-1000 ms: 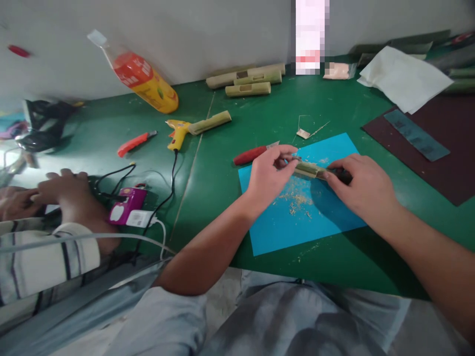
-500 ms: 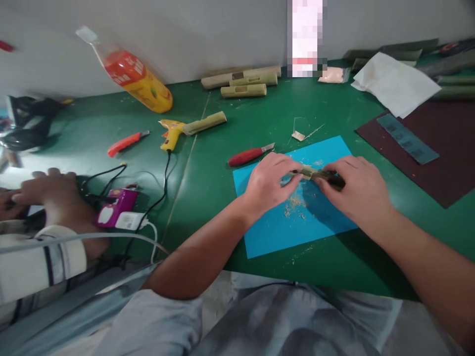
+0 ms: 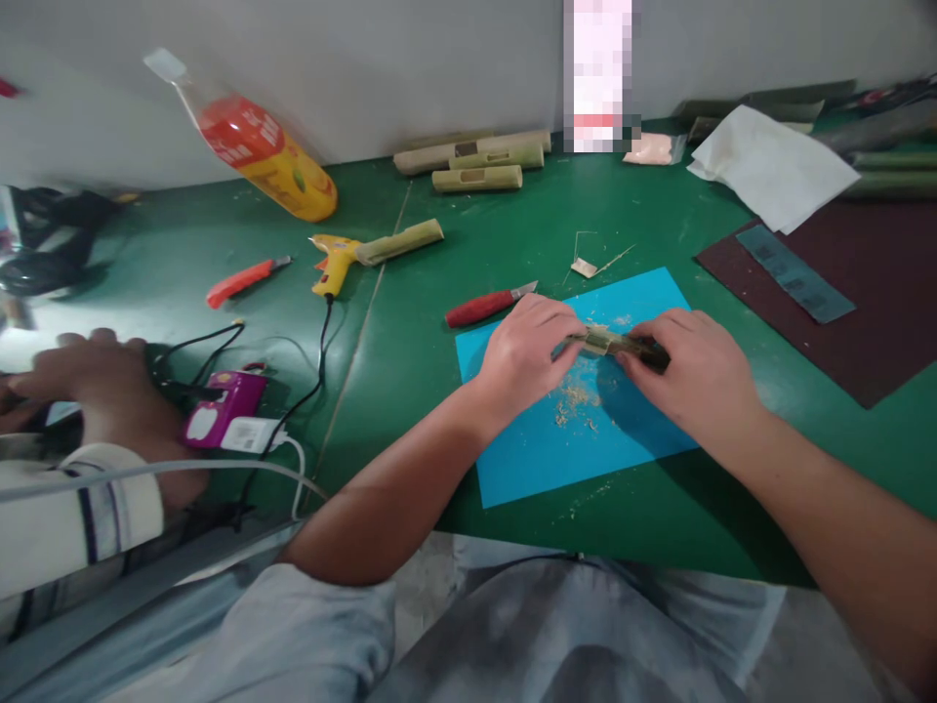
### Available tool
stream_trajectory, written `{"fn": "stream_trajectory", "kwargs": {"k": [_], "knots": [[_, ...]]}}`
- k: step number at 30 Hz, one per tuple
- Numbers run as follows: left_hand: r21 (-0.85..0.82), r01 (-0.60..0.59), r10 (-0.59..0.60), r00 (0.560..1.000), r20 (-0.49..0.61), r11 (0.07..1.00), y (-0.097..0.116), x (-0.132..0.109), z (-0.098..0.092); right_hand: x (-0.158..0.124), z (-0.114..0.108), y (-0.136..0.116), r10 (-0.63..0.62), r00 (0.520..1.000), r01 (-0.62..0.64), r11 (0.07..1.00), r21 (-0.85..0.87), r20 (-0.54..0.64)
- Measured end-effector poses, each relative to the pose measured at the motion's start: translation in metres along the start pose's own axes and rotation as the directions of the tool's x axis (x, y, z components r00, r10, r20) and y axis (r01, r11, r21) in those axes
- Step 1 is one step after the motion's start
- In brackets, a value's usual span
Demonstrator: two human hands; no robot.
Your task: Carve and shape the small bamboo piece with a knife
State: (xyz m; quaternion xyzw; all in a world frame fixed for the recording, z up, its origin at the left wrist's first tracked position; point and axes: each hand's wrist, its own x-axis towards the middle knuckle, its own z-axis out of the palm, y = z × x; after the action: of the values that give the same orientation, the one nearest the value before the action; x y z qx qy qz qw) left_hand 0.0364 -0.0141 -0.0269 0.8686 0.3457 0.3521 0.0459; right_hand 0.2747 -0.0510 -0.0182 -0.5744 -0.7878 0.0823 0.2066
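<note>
Over a blue sheet (image 3: 512, 459), both hands hold a short bamboo tube (image 3: 598, 341) level. Fingers of my left hand (image 3: 531, 353) close around its pale left end. My right hand (image 3: 688, 376) grips the darker right end between thumb and fingers. The fingers hide both ends of the tube. Light shavings (image 3: 576, 404) lie scattered on the sheet below the hands. Just beyond my left hand rests a red-handled craft knife (image 3: 487, 307), its blade toward the right.
A yellow glue gun (image 3: 335, 266) touches a cut bamboo piece (image 3: 402, 242); its cord runs to a purple power block (image 3: 232, 398). An orange cutter (image 3: 241, 284), a drink bottle (image 3: 270, 161), bamboo tubes (image 3: 479, 179) and a brown board (image 3: 849, 361) surround the sheet. A co-worker's hand (image 3: 95, 376) is at left.
The whole view shifts slightly left. Both hands keep hold of the bamboo tube, with hardly any change in their grip.
</note>
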Motion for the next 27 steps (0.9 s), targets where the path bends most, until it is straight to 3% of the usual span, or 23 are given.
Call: {"fn": "stream_trajectory", "kwargs": {"k": [6,12,27], "knots": [[0.061,0.063,-0.064,0.998,0.005,0.996,-0.004,0.001,-0.003,-0.003,-0.002,-0.006,0.004,1.000,-0.004,1.000,-0.017,0.004],[0.085,0.064,-0.061,0.998,-0.028,0.994,-0.003,0.001,-0.001,-0.009,-0.001,-0.017,0.024,0.993,-0.021,0.999,-0.024,0.117],[0.054,0.069,-0.063,0.993,-0.101,0.996,-0.014,-0.004,0.009,-0.010,0.003,-0.018,0.025,0.995,-0.029,0.999,0.033,0.101]]}}
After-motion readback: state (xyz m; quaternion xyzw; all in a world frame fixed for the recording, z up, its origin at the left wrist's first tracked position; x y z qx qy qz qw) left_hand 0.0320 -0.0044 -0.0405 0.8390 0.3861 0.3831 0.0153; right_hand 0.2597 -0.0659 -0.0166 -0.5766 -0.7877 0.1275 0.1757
